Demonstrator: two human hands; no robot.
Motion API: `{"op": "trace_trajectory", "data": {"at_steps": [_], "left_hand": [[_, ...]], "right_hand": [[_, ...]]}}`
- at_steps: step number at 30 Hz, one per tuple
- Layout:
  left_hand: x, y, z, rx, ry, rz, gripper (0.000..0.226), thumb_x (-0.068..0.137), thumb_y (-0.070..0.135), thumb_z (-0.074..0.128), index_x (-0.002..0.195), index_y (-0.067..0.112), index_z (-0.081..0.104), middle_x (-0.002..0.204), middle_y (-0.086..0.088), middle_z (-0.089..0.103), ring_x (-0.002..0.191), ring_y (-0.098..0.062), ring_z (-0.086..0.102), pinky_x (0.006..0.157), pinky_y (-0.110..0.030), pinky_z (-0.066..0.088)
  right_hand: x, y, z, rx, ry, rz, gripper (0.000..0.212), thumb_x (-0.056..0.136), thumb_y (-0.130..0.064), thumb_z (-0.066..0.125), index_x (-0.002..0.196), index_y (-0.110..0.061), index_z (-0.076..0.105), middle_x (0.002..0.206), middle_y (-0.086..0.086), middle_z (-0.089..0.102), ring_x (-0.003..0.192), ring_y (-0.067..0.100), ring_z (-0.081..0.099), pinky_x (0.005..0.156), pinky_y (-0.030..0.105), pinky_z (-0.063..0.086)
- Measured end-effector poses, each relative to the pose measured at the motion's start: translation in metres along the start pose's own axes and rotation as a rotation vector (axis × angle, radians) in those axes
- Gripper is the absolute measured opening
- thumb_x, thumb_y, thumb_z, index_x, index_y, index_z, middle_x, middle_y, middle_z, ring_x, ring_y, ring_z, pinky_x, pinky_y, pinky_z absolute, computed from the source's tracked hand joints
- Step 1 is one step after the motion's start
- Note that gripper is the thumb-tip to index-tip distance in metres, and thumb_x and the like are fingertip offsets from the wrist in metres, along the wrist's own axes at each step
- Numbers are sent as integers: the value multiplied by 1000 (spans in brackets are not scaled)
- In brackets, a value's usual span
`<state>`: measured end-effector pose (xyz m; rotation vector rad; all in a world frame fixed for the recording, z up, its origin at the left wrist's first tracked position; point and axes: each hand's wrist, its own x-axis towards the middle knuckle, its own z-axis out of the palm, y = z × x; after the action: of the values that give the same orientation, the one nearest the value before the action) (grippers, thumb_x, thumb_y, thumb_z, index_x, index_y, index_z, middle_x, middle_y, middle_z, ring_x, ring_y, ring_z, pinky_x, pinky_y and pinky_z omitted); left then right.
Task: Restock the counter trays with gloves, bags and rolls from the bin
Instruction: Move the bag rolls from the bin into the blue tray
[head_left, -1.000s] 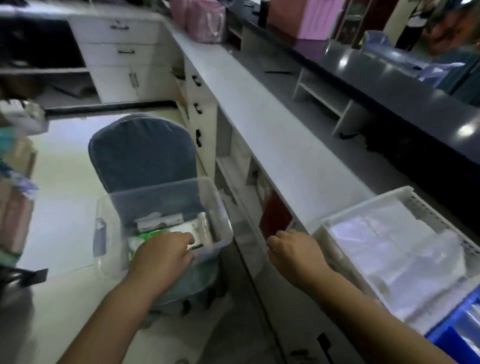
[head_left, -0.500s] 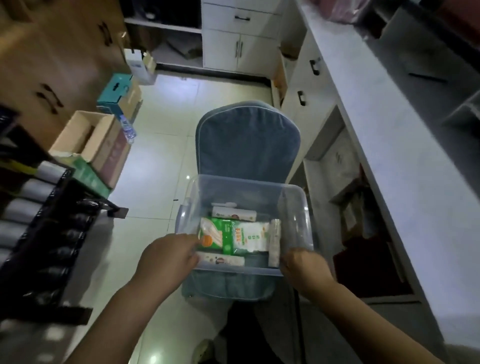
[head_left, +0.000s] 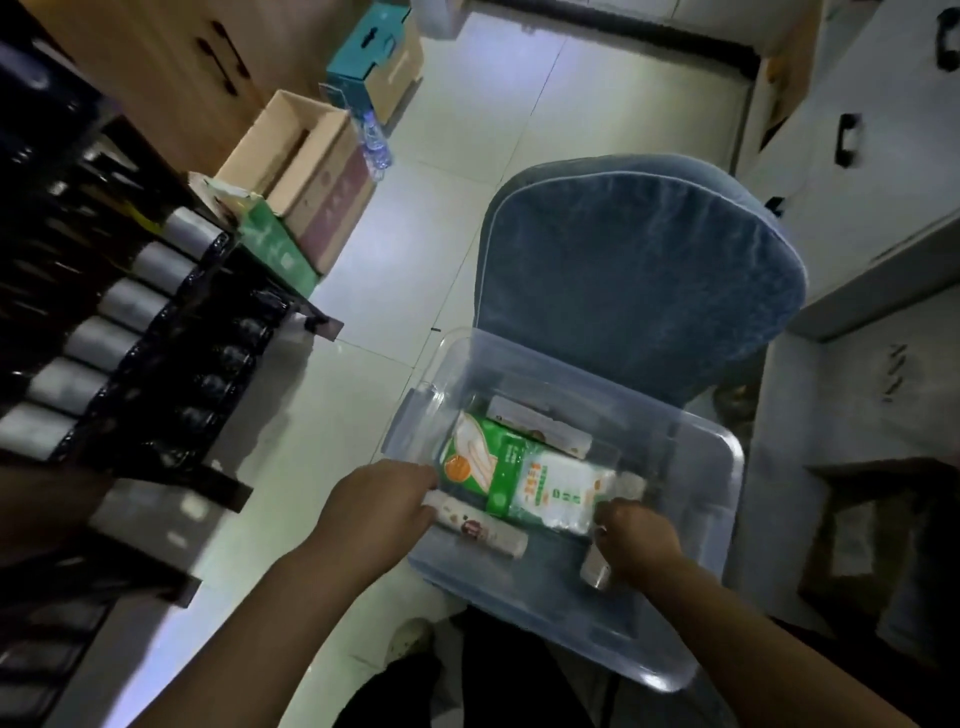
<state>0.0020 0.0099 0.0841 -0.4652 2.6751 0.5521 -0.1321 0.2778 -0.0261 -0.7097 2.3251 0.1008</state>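
Note:
A clear plastic bin (head_left: 717, 467) rests on a blue padded chair (head_left: 639, 270). Inside lies a green and white glove pack (head_left: 524, 473), with a flat box (head_left: 540, 423) behind it. A roll with a printed label (head_left: 480, 530) lies along the bin's near side, and another roll (head_left: 597, 564) sits at the near right. My left hand (head_left: 379, 506) is inside the bin, fingers closed around the left end of the labelled roll. My right hand (head_left: 636, 535) is closed on the right-hand roll beside the glove pack. The counter trays are out of view.
A dark rack with several grey rolls (head_left: 119, 306) fills the left side. Open cardboard boxes (head_left: 306, 171) and a teal box (head_left: 371, 57) stand on the tiled floor (head_left: 441, 218). White drawers with black handles (head_left: 852, 140) line the right.
My view swung from the counter and its white tray down to the bin. My right hand left the counter edge and came into the bin; both hands now grip rolls.

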Motion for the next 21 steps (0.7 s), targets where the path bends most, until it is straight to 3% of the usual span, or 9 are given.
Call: {"op": "trace_trajectory", "data": {"at_steps": [6,13,17,21], "left_hand": [[46,3,30,-15,-69,-7,31,86,33,53,117,32,58,110,5,67,99,-17,60,74,-29,48],[76,2,62,-34,-131,-13,32,85,30,55,117,28,60,109,3,68,100,-18,61,77,-33,50],[85,5,73,-43,-159,9,32,85,31,55,117,29,61,111,2,68,101,-17,61,79,-32,49],[92,11,78,-52,-172,45,33,85,32,56,118,29,60,113,3,67,103,-18,60,77,-30,46]], "right_hand": [[66,37,22,-55,-83,75,39,90,-22,45,128,-13,46,133,12,47,120,28,46,96,38,44],[108,54,43,-56,-150,205,67,88,-16,50,145,-4,15,149,19,24,133,36,28,109,45,29],[113,57,50,59,-67,224,52,91,-17,48,139,-5,33,147,18,28,133,35,27,112,46,26],[110,58,45,101,21,183,42,88,-26,53,126,-9,51,137,14,40,125,31,37,105,44,35]]}}
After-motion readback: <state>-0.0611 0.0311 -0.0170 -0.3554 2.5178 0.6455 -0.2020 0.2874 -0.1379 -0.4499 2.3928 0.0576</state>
